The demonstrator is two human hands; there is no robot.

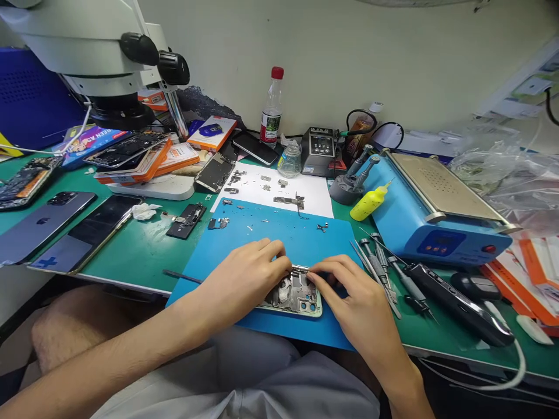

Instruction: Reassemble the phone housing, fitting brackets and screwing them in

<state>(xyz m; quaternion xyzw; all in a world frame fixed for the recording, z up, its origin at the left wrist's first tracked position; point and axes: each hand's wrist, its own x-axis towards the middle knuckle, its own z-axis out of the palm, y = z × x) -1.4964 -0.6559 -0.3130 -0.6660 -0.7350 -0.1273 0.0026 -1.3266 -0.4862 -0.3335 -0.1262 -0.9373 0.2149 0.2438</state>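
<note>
An opened phone housing (297, 295) lies on a blue work mat (279, 233) near the table's front edge, its inner parts exposed. My left hand (244, 278) rests on the housing's left part with fingers curled over it. My right hand (349, 297) comes in from the right, thumb and fingertips pinched at the housing's upper edge around something too small to make out. The fingertips of both hands nearly meet over the frame.
A white sheet (279, 189) with several small parts lies behind the mat. Screwdrivers and tweezers (384, 267) lie to the right, beside a blue heating machine (432, 215) and yellow bottle (370, 202). Phones (65, 227) and a microscope (100, 52) fill the left.
</note>
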